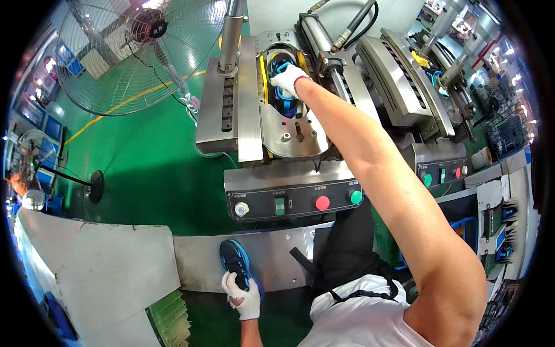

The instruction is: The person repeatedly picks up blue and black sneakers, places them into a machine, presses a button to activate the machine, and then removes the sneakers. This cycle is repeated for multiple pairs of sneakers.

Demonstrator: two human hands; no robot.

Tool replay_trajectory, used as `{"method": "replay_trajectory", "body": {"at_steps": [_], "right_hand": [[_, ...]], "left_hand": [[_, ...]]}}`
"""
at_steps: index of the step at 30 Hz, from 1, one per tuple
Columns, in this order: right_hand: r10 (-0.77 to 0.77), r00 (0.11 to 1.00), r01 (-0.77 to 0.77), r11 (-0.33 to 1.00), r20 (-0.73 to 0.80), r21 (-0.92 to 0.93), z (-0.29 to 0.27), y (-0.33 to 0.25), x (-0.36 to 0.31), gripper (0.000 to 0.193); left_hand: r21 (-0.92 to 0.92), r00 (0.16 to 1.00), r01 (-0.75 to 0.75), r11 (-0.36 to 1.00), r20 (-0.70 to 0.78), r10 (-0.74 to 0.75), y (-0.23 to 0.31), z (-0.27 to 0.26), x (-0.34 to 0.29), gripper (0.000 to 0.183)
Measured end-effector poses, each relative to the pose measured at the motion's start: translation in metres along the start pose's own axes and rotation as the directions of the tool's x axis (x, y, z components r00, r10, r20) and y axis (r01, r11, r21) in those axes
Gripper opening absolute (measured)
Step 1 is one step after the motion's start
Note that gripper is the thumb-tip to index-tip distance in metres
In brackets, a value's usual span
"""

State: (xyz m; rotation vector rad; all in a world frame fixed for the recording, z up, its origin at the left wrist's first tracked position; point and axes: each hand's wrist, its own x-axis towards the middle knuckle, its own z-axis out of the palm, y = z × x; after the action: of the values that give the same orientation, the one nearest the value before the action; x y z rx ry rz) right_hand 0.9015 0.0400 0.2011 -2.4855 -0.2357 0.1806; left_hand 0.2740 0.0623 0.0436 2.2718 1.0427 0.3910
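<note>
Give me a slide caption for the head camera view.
Gloved left hand holds a dark shoe; gloved right hand is on another shoe set in a metal machine.

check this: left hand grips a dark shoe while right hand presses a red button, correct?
The pressing is wrong: the head view shows the right hand on another shoe, in the machine. The left hand does grip a dark shoe.

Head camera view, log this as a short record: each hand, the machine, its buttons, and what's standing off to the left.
Left hand: white-gloved, gripping one end of a dark blue-trimmed shoe over a metal ledge
Right hand: white-gloved, touching a second shoe; firmness of grip unclear
Machine: steel, second shoe sitting in it
Buttons: red button, green button to its right
Off left: large wire-caged fan
</note>
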Motion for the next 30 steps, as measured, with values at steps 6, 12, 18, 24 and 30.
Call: {"method": "replay_trajectory", "body": {"at_steps": [6, 12, 18, 24, 30], "right_hand": [[-0.342, 0.938, 0.320, 0.915, 0.051, 0.246, -0.066, -0.006, -0.172, 0.094], [-0.665, 0.742, 0.669, 0.743, -0.088, 0.024, -0.074, 0.161, -0.351, 0.090], [-0.570, 0.805, 0.593, 0.770, 0.163, -0.234, -0.029, 0.250, -0.355, 0.099], [-0.494, 0.795, 0.362, 0.852, 0.352, 0.379, -0.098, 0.279, -0.452, 0.108], [-0.306, 0.948, 0.234, 0.857, 0.087, 0.460, -0.130, 0.319, -0.545, 0.122]], "left_hand": [[-0.053, 0.984, 0.162, 0.985, -0.066, -0.165, 0.019, 0.020, -0.039, 0.072], [0.127, 0.844, -0.528, 0.840, 0.186, 0.502, -0.015, -0.013, -0.002, 0.035], [0.053, 0.842, -0.517, 0.854, 0.212, 0.496, 0.048, -0.013, 0.032, 0.006], [-0.287, 0.813, -0.472, 0.833, 0.224, 0.538, 0.188, 0.004, 0.017, 0.008], [-0.491, 0.468, -0.650, 0.580, 0.343, 0.815, 0.341, 0.087, -0.038, 0.004]]}}
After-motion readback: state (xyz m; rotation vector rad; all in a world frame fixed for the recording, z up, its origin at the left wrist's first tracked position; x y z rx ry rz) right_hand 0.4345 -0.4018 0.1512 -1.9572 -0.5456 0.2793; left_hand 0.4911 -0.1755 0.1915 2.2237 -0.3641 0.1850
